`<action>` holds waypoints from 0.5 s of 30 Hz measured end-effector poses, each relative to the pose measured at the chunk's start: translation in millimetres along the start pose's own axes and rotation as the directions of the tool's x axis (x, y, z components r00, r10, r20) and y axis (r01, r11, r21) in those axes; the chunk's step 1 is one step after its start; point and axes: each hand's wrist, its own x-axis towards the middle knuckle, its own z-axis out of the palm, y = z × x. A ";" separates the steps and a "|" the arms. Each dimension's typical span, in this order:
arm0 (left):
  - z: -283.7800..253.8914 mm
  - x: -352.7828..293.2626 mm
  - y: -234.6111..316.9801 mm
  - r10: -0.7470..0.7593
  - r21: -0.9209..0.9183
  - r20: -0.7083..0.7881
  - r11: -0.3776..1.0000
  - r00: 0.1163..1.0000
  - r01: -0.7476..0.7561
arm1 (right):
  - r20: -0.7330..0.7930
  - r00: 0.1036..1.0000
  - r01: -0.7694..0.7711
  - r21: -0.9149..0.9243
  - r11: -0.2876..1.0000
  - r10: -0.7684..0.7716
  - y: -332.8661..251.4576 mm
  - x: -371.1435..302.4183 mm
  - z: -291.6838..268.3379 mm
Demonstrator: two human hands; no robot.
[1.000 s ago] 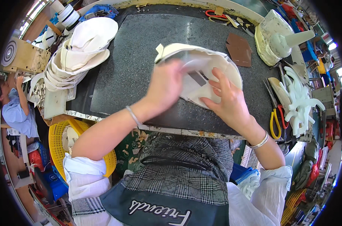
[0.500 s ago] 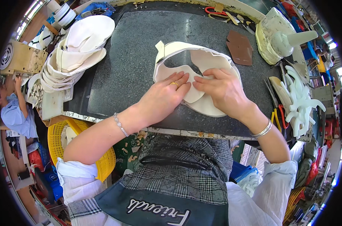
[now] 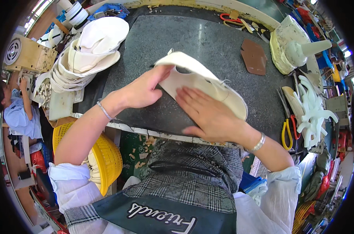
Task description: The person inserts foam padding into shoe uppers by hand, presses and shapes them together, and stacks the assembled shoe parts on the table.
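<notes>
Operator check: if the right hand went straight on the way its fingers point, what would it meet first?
Probably the left hand, at the far-left end of the white piece; the right hand appears to lie against that piece's inner side, though depth is unclear.

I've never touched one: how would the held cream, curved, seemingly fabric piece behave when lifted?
The cream, curved, seemingly fabric piece is probably light, since its wall looks thin. It's likely fairly stiff: its rim stands arched. Its open, uneven outline makes rolling unlikely.
</notes>
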 end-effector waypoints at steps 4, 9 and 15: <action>-4.7 -10.5 3.5 0.139 0.775 0.204 0.582 0.969 -0.247 | 0.010 0.999 -0.049 0.056 0.997 0.049 -24.8 -31.4 -12.8; 8.7 11.8 -2.3 0.336 0.894 0.065 0.398 0.939 -0.205 | -0.318 0.942 -0.038 0.211 0.977 0.105 -13.9 -43.7 -22.5; 40.4 0.6 38.1 -0.160 -0.869 -0.153 0.493 0.975 -0.055 | -0.699 0.462 -0.156 0.542 0.826 0.546 -22.8 -33.0 -74.8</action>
